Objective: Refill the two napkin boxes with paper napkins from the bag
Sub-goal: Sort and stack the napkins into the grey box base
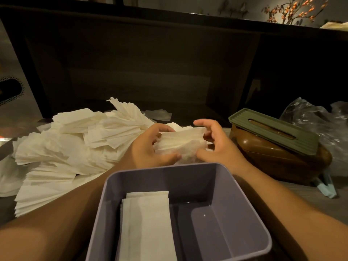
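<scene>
Two bare hands hold one small wad of napkins (181, 143) above the far rim of an open purple box (244, 210). The left hand (150, 146) curls its fingers over the wad's left end with the thumb pinching underneath; the right hand (216, 142) grips the right end, its thumb below and its forefinger arched over the top. The wad's long axis runs left to right across the view.

Inside the purple box, one flat stack of folded napkins (147, 227) lies in the left part, its long axis running from the near wall towards the far wall; a raised compartment fills the right part.

One large loose heap of napkins (75, 147) spreads over the table to the left. To the right, one brown box (278, 161) carries a green slotted lid (273, 130) set askew, with one crumpled clear plastic bag (320, 125) just behind it.
</scene>
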A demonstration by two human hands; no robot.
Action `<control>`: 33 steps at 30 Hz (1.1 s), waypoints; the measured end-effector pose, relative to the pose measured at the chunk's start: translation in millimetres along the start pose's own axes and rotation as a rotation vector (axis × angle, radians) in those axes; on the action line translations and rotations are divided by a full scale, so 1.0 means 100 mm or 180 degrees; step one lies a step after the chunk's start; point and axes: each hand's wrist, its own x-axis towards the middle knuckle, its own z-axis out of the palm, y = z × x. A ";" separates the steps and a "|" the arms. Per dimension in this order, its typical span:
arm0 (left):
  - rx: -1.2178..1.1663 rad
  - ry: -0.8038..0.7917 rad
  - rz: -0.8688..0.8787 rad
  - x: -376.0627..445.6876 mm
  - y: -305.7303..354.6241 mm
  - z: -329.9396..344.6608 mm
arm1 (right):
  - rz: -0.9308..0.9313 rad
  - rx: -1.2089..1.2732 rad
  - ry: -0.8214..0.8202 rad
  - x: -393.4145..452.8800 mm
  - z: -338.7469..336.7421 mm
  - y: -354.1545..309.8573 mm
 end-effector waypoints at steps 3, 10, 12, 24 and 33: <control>-0.0130 -0.0053 -0.0008 0.01 0.01 0.00 | -0.0044 -0.0543 0.0041 -0.02 -0.02 0.03; -0.0040 -0.0078 0.0255 0.03 0.06 0.01 | 0.0197 -0.0839 -0.0452 0.18 0.08 0.00; -0.0091 -0.0217 0.0054 0.05 0.04 0.00 | 0.0027 -0.0894 -0.0294 0.14 0.08 0.00; 0.0087 -0.0339 0.0103 0.07 -0.05 0.00 | 0.0118 -0.0084 -0.0049 0.09 0.00 -0.01; -0.0313 -0.0240 0.0249 0.01 -0.04 0.01 | 0.0355 0.0424 -0.0275 0.06 0.04 0.03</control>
